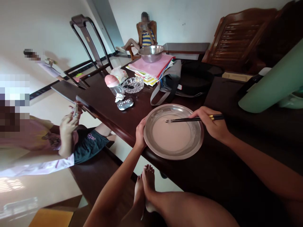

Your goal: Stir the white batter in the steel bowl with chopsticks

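Note:
A wide metal basin point(173, 156) stands near the edge of the dark wooden table. Inside it lies a smooth, pinkish-beige liquid mixture point(172, 135). My left hand point(141, 132) grips the basin's left rim, its fingers partly hidden behind the wall. Over the basin's right side, my right hand point(214, 124) is closed around a pair of dark chopsticks point(187, 119) with gold bands. Their tips point left, at the surface of the mixture; whether they dip into it I cannot tell.
Beyond the basin are a grey bag point(174, 78), a glass ashtray point(133, 85), a pink-lidded bottle point(113, 83) and a second metal bowl point(151, 54) on papers. A green cylinder point(272, 82) leans in at right. A person point(68, 126) sits at left, holding a phone.

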The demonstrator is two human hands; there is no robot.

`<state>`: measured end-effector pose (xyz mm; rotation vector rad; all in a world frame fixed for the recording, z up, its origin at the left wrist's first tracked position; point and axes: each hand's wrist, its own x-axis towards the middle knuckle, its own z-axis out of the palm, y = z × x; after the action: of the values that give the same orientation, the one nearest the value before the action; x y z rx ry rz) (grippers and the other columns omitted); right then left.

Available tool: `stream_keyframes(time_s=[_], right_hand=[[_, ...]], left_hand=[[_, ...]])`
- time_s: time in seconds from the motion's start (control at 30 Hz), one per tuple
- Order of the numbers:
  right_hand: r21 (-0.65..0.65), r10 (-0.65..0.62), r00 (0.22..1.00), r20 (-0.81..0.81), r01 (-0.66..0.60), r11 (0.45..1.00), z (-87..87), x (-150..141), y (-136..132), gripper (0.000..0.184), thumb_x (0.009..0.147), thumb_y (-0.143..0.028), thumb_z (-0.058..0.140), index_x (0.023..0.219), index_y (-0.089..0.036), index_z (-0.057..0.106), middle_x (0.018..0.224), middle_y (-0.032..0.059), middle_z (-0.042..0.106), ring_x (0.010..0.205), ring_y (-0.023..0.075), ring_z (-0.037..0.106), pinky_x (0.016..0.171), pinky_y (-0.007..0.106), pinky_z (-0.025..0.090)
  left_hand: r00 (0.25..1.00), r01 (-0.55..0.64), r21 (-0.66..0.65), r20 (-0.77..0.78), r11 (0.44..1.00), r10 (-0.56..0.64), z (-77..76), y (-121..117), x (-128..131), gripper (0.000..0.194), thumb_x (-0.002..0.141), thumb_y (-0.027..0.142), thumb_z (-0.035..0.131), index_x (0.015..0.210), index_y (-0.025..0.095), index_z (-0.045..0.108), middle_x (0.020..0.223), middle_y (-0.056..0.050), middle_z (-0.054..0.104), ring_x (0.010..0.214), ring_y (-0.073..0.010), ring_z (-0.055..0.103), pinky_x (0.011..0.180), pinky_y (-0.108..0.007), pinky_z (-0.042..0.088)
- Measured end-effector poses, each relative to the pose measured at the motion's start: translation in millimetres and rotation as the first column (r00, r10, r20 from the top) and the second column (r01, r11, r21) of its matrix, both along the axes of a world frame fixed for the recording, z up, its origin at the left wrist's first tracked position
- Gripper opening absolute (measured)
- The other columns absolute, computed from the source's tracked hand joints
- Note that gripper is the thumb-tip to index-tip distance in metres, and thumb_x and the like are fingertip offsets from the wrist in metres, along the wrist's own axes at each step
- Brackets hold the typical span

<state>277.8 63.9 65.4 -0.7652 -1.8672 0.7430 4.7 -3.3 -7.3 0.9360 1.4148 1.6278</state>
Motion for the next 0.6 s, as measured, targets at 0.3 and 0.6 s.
stream_keyframes(time_s=[0.3, 0.6], right_hand=[[-0.046, 0.095, 0.995, 0.026, -0.093, 0.995, -0.7, 0.7, -0.5, 0.039, 0.100, -0.044, 0.050, 0.075, -0.026, 0.074, 0.075, 0.0019, 0.074, 0.072, 0.0175, 0.068, 0.069, 0.033, 0.050], [-0.094, 0.117, 0.993, -0.032, -0.120, 0.988, -0.2, 1.0, -1.8, 0.041, 0.100, -0.046, 0.050, 0.072, -0.026, 0.073, 0.071, 0.0011, 0.072, 0.068, 0.0163, 0.065, 0.065, 0.033, 0.049]], left_hand=[[1.000, 0.000, 0.005, 0.002, 1.000, 0.000, 3.0, -1.0, 1.3, 0.041, 0.083, 0.045, 0.053, 0.106, 0.019, 0.075, 0.123, -0.006, 0.073, 0.119, -0.0295, 0.063, 0.108, -0.040, 0.044], [1.000, 0.008, -0.015, 0.016, 1.000, -0.008, 2.6, -0.7, 1.7, 0.044, 0.084, 0.046, 0.052, 0.112, 0.020, 0.073, 0.121, -0.007, 0.073, 0.124, -0.0303, 0.061, 0.107, -0.040, 0.047]])
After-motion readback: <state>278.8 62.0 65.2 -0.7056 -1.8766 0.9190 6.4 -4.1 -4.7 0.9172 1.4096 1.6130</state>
